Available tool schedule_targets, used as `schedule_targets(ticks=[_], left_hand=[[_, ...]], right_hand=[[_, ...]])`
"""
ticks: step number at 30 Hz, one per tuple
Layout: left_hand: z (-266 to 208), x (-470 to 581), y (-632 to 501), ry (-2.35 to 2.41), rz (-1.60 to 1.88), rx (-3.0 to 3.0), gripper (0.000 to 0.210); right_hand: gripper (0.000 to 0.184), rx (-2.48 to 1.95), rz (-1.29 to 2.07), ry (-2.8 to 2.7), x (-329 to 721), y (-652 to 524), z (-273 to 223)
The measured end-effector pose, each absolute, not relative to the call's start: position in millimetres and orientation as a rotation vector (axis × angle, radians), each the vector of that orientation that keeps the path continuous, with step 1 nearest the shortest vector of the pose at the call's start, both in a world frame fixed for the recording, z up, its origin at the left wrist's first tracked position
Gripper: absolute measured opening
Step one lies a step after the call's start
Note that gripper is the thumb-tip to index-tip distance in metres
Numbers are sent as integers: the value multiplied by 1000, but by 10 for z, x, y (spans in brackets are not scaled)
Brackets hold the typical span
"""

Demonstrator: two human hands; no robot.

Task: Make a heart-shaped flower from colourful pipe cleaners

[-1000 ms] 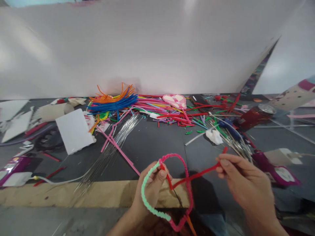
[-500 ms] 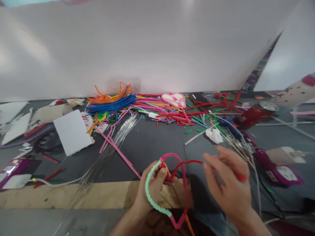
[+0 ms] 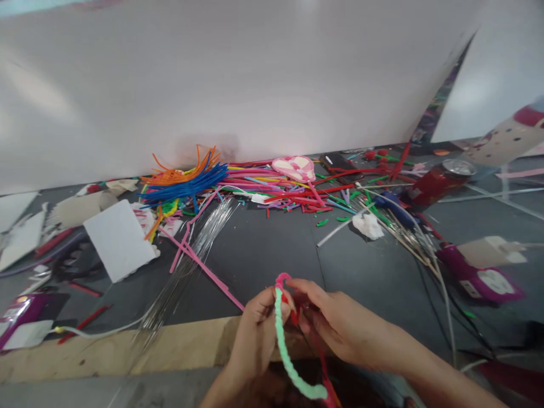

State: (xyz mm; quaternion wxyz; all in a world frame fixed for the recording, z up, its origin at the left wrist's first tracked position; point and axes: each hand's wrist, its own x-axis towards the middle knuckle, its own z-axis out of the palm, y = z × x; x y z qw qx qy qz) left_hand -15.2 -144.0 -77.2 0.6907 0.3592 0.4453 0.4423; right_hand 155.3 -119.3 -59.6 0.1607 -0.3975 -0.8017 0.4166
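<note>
Close to my body, over the table's near edge, my left hand (image 3: 260,328) pinches a loop of twisted pipe cleaner. One side of the loop is a mint-green pipe cleaner (image 3: 285,354); the rest is pink pipe cleaner (image 3: 282,277). My right hand (image 3: 327,320) has come against the loop's top, its fingers closed around the red pipe cleaner (image 3: 294,314) there. The red strand's end and most of the pink side are hidden behind my right fingers. Both hands nearly touch each other.
Bundles of blue pipe cleaners (image 3: 187,184) and pink ones lie along the back. A pink heart (image 3: 294,169) rests on them. Thin metal wires (image 3: 204,238) lie left of centre. On the right stand a red can (image 3: 442,181) and a purple-and-white device (image 3: 484,277).
My right hand has moved left from the loose red strand to the loop, fingers closing in. The loop has turned, its mint side now facing me more edge-on. The view has tilted slightly.
</note>
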Motion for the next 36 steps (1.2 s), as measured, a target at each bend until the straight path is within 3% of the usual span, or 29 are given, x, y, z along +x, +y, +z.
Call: schedule_targets(ticks=[6,17,36], left_hand=[[-806,-198,-1474,1027,976,757,27],[-843,-138,-1461,1023,950,749,29],[-893,-169,-1486,968,970,742,23]], right_hand=[[16,-1073,1099,-2262,1595,-1160,-620],[19,-1263,622,-2274,1526,-1237,-659],[19,-1286,879,-2200,1581,-1254,-617]])
